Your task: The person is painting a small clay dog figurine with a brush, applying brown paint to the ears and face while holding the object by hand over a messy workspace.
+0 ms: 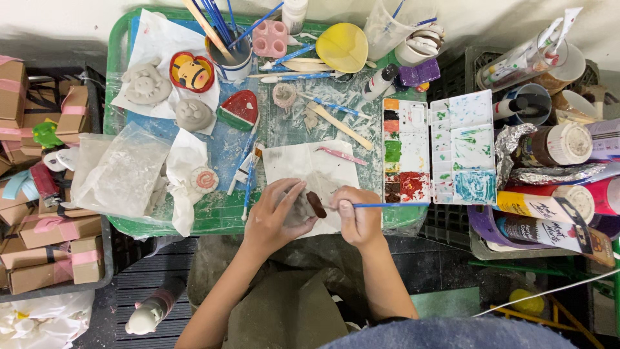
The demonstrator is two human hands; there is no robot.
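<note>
On the white paper (323,169) at the green tray's (116,39) near edge, the left hand (274,218) cups a small grey clay piece (298,208), fingers curled round it; the right hand (359,216) pinches a blue-handled brush (387,205), tip touching the clay

Both hands low on the green tray (116,97) — left hand (274,216) around a grey clay piece (298,208), right hand (358,216) with a blue paintbrush (387,205).

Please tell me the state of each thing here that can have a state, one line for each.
left hand: holds the clay piece
right hand: grips the paintbrush
clay piece: grey, partly painted brown
paintbrush: tip on the clay piece
paint box: open, lid smeared
watermelon piece: painted
</note>
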